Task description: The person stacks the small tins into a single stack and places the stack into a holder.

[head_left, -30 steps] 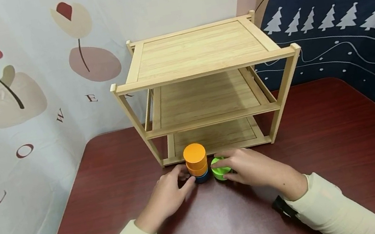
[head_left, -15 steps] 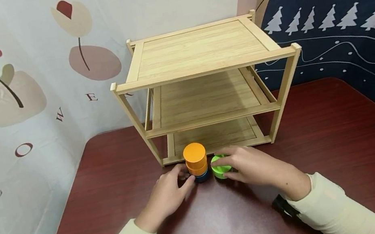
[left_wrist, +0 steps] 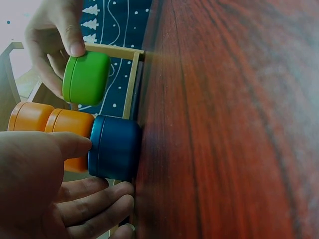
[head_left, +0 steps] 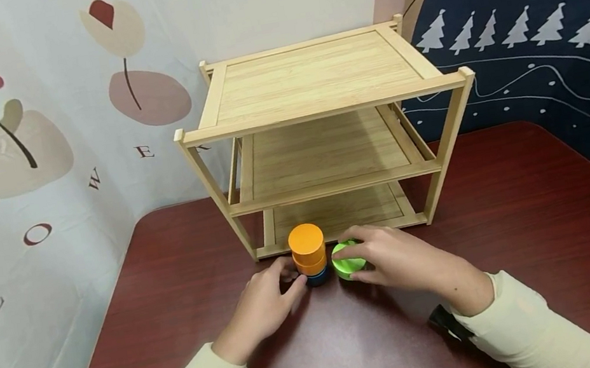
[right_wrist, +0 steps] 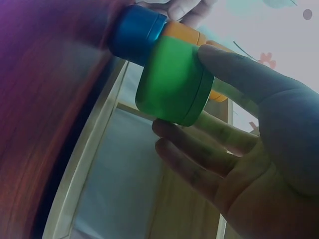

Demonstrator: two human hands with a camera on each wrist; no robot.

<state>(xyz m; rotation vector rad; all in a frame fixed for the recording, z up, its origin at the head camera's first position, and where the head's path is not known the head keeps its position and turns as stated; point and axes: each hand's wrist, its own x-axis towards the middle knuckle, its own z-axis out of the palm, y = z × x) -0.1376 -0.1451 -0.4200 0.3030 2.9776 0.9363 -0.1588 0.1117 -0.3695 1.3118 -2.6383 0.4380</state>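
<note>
A stack of small round lidded tins stands upright on the table, with a blue tin (left_wrist: 117, 147) at the bottom and two orange tins (head_left: 307, 243) on it. My left hand (head_left: 260, 302) holds the stack low from the left, its thumb at the blue tin's upper edge and fingers on the other side. Close to the stack's right, my right hand (head_left: 396, 258) pinches a green tin (right_wrist: 172, 82) between thumb and fingers. In the left wrist view the green tin appears raised off the table, level with the joint between blue and orange.
Right behind the tins stands a three-tier wooden rack (head_left: 318, 109). The dark red table (head_left: 168, 262) extends to both sides and in front. A printed cloth (head_left: 59, 118) hangs behind on the left, and a dark tree-patterned cloth (head_left: 531, 63) on the right.
My right hand has raised the green tin slightly. The left hand and the orange and blue stack have stayed in place.
</note>
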